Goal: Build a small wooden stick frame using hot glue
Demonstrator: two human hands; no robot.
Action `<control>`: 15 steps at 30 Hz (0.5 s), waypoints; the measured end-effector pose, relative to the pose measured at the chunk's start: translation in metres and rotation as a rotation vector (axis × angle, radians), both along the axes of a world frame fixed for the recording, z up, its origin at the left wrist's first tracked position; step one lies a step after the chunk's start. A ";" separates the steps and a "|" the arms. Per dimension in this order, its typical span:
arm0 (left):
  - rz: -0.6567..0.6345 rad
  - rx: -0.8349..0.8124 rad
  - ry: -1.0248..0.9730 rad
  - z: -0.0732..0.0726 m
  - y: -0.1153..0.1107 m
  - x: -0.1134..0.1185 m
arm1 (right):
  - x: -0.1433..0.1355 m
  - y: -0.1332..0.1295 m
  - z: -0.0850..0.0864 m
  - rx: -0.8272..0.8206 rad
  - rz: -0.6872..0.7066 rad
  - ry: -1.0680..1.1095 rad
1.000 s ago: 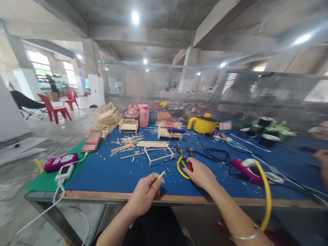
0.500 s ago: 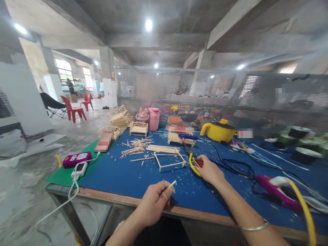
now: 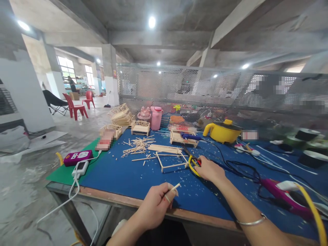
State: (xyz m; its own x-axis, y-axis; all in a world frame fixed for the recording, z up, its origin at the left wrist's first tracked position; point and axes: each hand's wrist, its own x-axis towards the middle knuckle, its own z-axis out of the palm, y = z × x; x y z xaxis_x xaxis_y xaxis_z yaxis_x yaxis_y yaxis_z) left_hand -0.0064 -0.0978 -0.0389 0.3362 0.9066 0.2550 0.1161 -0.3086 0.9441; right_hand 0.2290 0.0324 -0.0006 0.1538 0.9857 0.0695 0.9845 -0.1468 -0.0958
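Note:
Near the table's front edge, my left hand [image 3: 159, 205] is closed around a thin wooden stick [image 3: 176, 187], whose pale end pokes out past the thumb. My right hand [image 3: 210, 169] grips a pair of pliers [image 3: 191, 166] with yellow and red handles, low over the blue tabletop. Their dark jaws point away from me; whether the jaws are apart I cannot tell. Just left of the pliers lies a rectangular frame of wooden sticks [image 3: 174, 166] with short corner posts. Behind it are flat wooden strips [image 3: 164, 148] and a pile of loose sticks [image 3: 139, 146].
A blue glue gun [image 3: 191, 136] rests by a small wooden bed-like piece [image 3: 176, 137], its cord trailing right. Behind stand a yellow pot [image 3: 222, 132], a pink jug [image 3: 156, 119] and a perforated metal screen [image 3: 159, 82]. Purple power strips [image 3: 78, 158] sit at both sides.
The view has shifted slightly. The pliers in my right hand are a little closer to the stick frame. My left hand keeps its hold on the stick, hardly moved.

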 end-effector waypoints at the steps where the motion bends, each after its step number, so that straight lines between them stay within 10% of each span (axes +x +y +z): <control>1: 0.000 0.003 -0.001 0.000 0.000 0.000 | -0.001 0.001 0.002 0.010 0.004 0.006; 8: 0.076 0.092 0.046 0.001 0.002 0.002 | -0.022 -0.045 0.025 0.189 0.201 0.131; 11: 0.074 0.095 0.068 0.000 0.005 0.002 | -0.039 -0.082 0.016 -0.061 0.639 0.690; 15: 0.015 0.042 0.059 0.000 0.008 0.001 | -0.058 -0.101 -0.004 -0.171 0.675 1.072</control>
State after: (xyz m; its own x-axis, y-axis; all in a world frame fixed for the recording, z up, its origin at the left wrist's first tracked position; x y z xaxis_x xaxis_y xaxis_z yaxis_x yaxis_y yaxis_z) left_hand -0.0053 -0.0903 -0.0387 0.3380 0.9007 0.2729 0.1764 -0.3454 0.9217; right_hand 0.1715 -0.0682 -0.0050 -0.4785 0.8738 0.0866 0.3108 0.2608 -0.9140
